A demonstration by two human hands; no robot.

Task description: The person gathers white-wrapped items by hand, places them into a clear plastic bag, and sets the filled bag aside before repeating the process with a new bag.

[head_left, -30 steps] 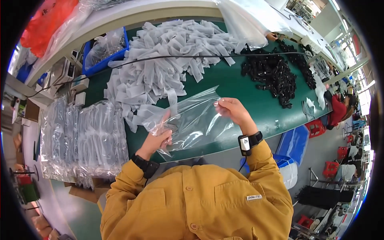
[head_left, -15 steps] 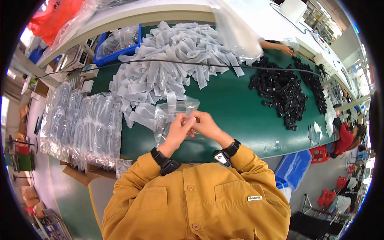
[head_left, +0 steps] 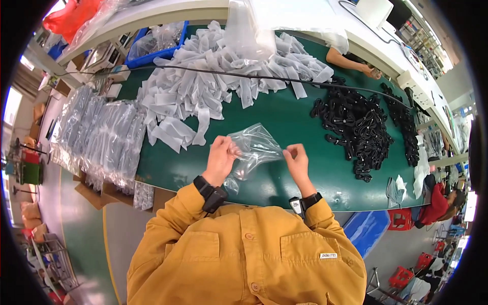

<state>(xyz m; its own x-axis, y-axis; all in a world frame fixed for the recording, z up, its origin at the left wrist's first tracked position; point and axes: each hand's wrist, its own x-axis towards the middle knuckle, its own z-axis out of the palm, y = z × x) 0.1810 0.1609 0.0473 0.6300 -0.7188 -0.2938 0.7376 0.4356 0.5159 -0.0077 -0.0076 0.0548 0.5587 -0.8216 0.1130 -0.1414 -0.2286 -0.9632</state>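
Centrally, just above the yellow-sleeved forearms, 2 hands pinch 1 clear plastic bag [head_left: 252,150] over the green table [head_left: 284,114]: the left hand [head_left: 221,157] clamps its left edge, the right hand [head_left: 297,161] its right edge, fingers closed on the film. White strips [head_left: 213,76] heap at upper centre, black parts [head_left: 356,127] lie at right, and packed clear bags [head_left: 99,137] are stacked at left.
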